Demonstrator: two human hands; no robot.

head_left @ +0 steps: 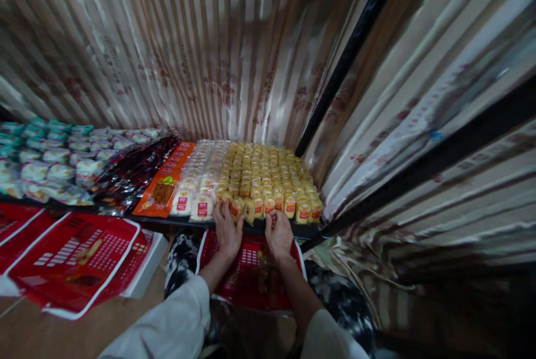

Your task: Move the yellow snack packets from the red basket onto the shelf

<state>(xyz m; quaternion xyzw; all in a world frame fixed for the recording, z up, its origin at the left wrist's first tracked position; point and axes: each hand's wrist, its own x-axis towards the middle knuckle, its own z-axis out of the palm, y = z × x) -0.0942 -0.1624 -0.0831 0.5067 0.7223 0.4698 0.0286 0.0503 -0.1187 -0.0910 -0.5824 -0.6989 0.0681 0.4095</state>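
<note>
Small yellow wrapped snack packets (268,175) stand in tight rows on a black shelf, with red labels on the front ones. My left hand (228,233) is at the left end of the front row, its fingers and thumb around a yellow snack packet (237,207). Beside it, another packet (249,211) sits slightly askew. My right hand (280,234) is at the middle of the front row, fingers curled and pinched together against the packets. What lies between those fingertips is hidden. Below both hands, a red basket (299,261) with a white rim rests between my knees.
Left of the yellow rows are white packets (203,205), an orange bag (161,194), dark shiny packets (125,180) and green-and-white packets (54,152). Red printed bags (79,258) lie at lower left. A black pole (347,63) and striped curtain (234,41) bound the shelf.
</note>
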